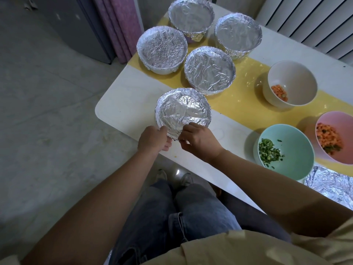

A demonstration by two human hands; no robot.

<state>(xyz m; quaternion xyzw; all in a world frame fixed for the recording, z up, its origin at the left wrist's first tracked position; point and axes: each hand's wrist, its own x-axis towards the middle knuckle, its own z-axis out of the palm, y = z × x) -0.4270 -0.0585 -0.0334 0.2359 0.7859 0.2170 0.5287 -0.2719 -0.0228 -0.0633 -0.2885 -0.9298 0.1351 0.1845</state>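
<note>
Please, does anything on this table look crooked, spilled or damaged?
The foil-covered bowl, pinched by the left hand and right hand, looks tilted toward the person, its foil creased and loose at the near rim. The wrapped bowl behind it sits level.

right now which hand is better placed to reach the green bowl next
Probably the right hand. The green bowl sits on its side of the table, so the left hand would have to cross over. Both hands pinch the foiled bowl at its near rim, so it must let go first.
</note>
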